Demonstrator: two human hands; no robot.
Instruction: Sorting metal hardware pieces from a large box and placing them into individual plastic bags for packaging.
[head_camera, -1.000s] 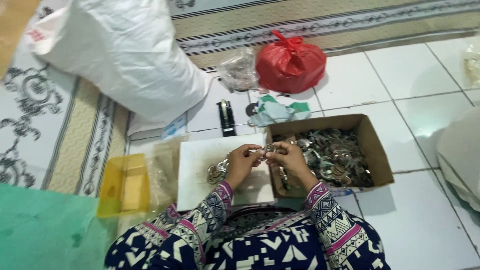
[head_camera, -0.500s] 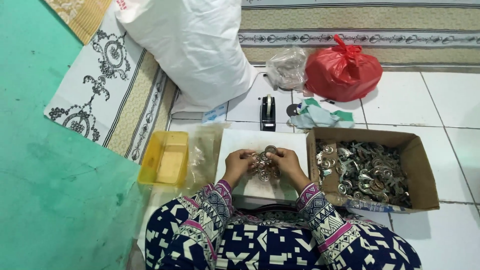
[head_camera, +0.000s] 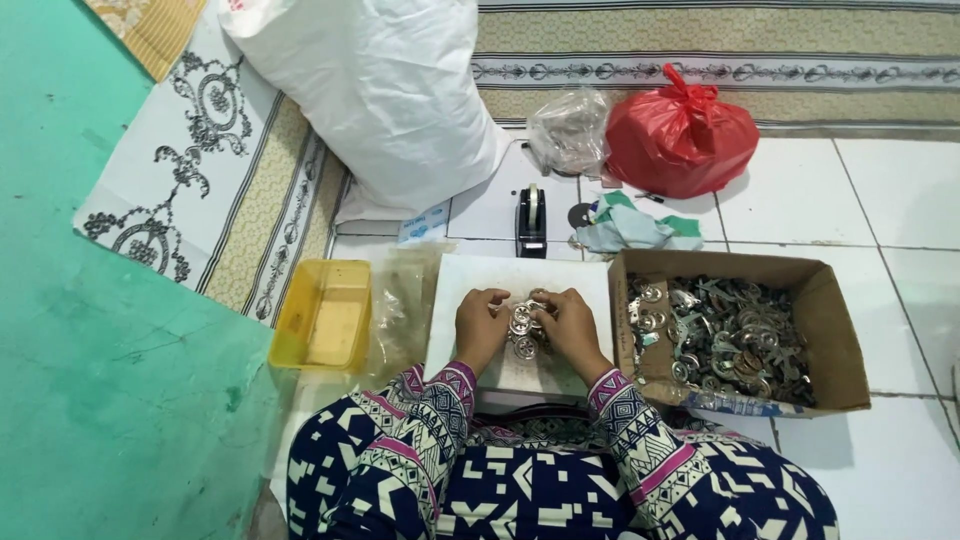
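Observation:
My left hand (head_camera: 481, 325) and my right hand (head_camera: 570, 322) meet over a white board (head_camera: 470, 282) lying on my lap. Between their fingers both hands hold a small cluster of shiny metal pieces (head_camera: 524, 327), round and silver. Both sleeves carry a dark blue, white and pink pattern. An open cardboard box (head_camera: 830, 330) to the right of the board holds a heap of similar metal pieces (head_camera: 725, 335). My right hand is a short way left of that box.
A yellow plastic tub (head_camera: 325, 315) and a clear plastic bag (head_camera: 400, 300) lie left of the board. Behind it stand a black tape dispenser (head_camera: 531, 222), crumpled green-white cloth (head_camera: 630, 225), a red tied bag (head_camera: 680, 135), a clear bag (head_camera: 568, 130) and a big white sack (head_camera: 380, 95). Patterned mats lie at the left and along the back.
The view has swung so the scene sits further right. My hands moved from the box's edge to the middle of the board, still working the metal cluster.

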